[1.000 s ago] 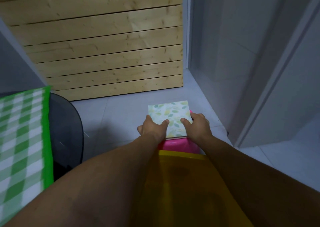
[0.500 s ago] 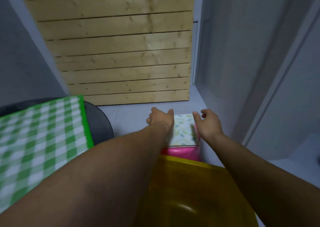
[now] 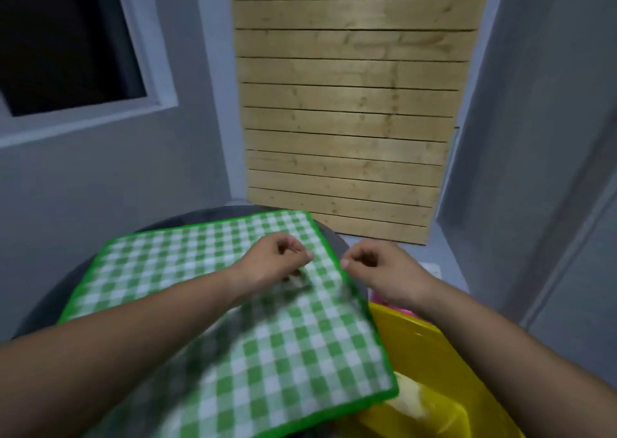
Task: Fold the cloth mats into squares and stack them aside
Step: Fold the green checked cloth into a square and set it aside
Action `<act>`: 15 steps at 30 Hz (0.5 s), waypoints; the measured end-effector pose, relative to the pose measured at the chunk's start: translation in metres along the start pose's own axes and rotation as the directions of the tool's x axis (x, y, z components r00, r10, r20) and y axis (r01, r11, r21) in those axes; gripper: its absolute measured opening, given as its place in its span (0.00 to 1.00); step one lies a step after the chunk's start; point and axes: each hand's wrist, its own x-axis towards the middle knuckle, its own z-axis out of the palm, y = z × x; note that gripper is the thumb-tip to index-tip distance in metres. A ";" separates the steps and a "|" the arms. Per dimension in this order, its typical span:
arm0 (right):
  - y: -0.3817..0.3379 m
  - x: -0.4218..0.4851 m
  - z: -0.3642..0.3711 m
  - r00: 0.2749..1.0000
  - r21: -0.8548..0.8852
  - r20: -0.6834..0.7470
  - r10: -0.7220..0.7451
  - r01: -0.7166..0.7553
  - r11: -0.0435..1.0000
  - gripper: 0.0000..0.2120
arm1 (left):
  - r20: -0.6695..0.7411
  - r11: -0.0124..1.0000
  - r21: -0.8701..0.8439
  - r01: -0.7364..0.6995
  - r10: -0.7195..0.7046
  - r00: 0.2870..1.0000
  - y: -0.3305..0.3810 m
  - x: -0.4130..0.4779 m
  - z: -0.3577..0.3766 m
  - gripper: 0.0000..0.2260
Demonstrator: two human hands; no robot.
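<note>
My left hand (image 3: pixel 273 260) and right hand (image 3: pixel 379 267) hover curled and empty by the green-and-white checked cloth mat (image 3: pixel 187 270). It looks soft and light, so I'd pinch its far corners.

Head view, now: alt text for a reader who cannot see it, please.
The left hand and right hand, fingers curled and empty, hover by the right edge of a green-checked cloth mat spread on a dark round table. A yellow tub sits lower right.
</note>
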 end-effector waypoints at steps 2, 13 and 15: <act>-0.028 -0.018 0.032 0.989 -0.036 0.144 -0.038 0.044 0.998 0.04 | 0.018 0.996 0.088 -0.019 0.018 1.000 -0.022 -0.040 -0.036 0.07; -0.054 -0.069 0.153 0.759 -0.262 0.626 -0.176 0.418 0.870 0.16 | 0.155 0.811 0.566 -0.146 0.069 0.985 -0.101 -0.190 -0.088 0.16; -0.049 -0.073 0.156 0.757 -0.301 0.631 -0.168 0.440 0.846 0.17 | 0.179 0.835 0.534 -0.133 0.041 0.983 -0.103 -0.195 -0.086 0.16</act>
